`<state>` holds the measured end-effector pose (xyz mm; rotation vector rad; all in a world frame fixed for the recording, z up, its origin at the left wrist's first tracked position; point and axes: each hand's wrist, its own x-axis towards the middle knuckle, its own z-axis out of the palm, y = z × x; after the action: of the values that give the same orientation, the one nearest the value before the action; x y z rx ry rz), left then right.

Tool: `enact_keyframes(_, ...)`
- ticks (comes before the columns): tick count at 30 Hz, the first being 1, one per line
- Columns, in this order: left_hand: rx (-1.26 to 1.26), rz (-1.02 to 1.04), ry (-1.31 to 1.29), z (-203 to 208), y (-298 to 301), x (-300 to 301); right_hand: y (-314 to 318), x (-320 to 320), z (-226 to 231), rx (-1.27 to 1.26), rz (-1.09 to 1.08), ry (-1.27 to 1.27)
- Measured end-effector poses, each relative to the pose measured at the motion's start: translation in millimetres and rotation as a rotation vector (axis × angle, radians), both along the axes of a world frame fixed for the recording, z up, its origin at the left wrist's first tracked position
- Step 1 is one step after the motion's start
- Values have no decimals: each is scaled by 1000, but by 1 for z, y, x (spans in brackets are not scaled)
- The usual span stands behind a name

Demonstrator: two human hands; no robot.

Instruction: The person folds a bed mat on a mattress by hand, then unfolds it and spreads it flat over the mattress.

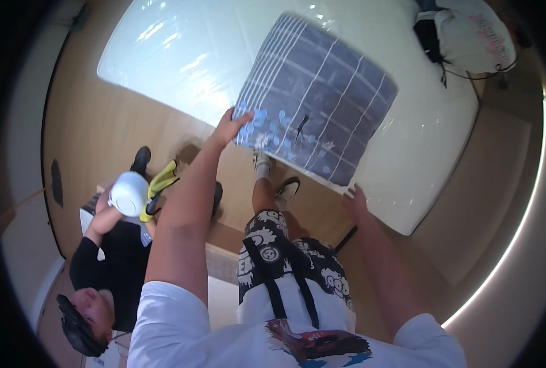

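Observation:
A square of blue-grey checked bed linen [325, 92], folded or cushion-like, with white lines and pale blue leaf prints, lies over the near edge of the mattress [162, 61]. A small dark mark or object [302, 126] shows on its face. My left hand [229, 127] grips the linen's near left corner, thumb on top and the other fingers underneath, partly hidden. Beside the near right corner is my right hand [356, 201], fingers apart. Whether its fingertips touch the cloth is hard to see.
The mattress wears a shiny plastic-like cover. A white bag with dark straps [469, 37] rests at its far right. To my left a person in black holds a white rounded object [127, 194] and a yellow-and-dark item [161, 184]. A light strip [530, 165] runs along the right.

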<state>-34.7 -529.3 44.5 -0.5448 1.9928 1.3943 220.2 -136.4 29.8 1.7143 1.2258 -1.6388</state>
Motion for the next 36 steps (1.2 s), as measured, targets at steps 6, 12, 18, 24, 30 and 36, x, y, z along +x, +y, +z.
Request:
enact_keyframes(6, 148, 48, 116, -67, 83, -18, 74, -74, -48, -145, -13, 442)
enact_keyframes(12, 105, 31, 14, -72, 49, -9, 71, -82, -9, -390, -184, 317)
enact_keyframes(18, 106, 93, 60, -88, 58, 14, 64, -113, -18, -224, 109, 547)
enact_keyframes(24, 341, 180, -106, -113, 34, 22, 44, -123, -23, -151, 201, 508)
enact_keyframes(30, 52, 155, 22, -97, 50, 20, 29, -100, -49, 125, 394, 501)
enact_keyframes(36, -100, 96, 9, -58, 57, 24, 39, -44, -35, 379, 579, 438)
